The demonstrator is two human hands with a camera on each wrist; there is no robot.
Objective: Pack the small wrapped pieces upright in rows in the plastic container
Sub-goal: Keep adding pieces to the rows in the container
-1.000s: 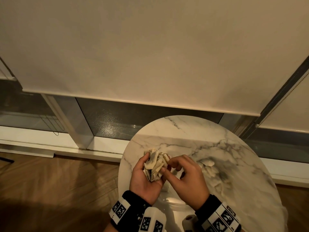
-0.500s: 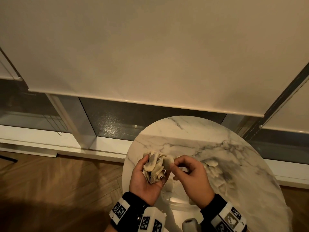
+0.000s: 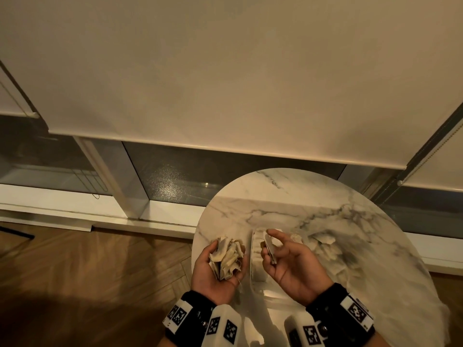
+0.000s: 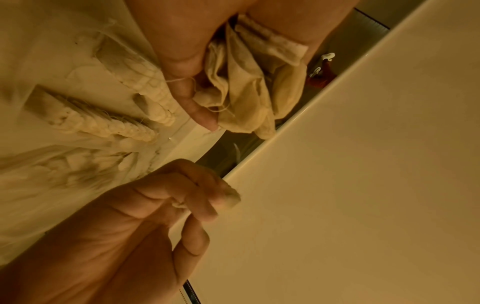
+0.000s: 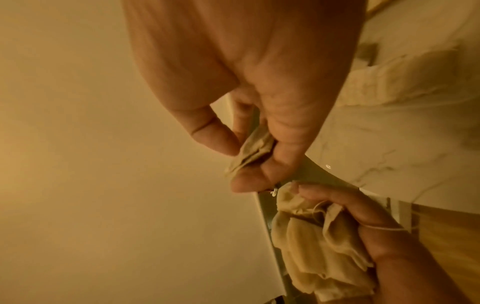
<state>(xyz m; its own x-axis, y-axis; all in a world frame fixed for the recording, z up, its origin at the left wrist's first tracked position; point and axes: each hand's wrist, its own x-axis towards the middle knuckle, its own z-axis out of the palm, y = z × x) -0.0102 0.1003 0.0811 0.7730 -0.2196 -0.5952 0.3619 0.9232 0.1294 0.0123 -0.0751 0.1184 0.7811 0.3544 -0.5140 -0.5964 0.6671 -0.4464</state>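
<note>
Hands moved apart: right hand (image 3: 288,266) pinches single piece (image 3: 270,249); left hand (image 3: 215,269) cups bunch (image 3: 226,257).

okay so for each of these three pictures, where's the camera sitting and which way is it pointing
Head: worn on the head, looking forward and down at the marble table; both hands and wrist bands show.
Left wrist: looks along the left hand gripping the bundle of pieces.
Right wrist: looks along the right hand pinching a single piece.
Shared: each wrist view also shows the other hand.
</note>
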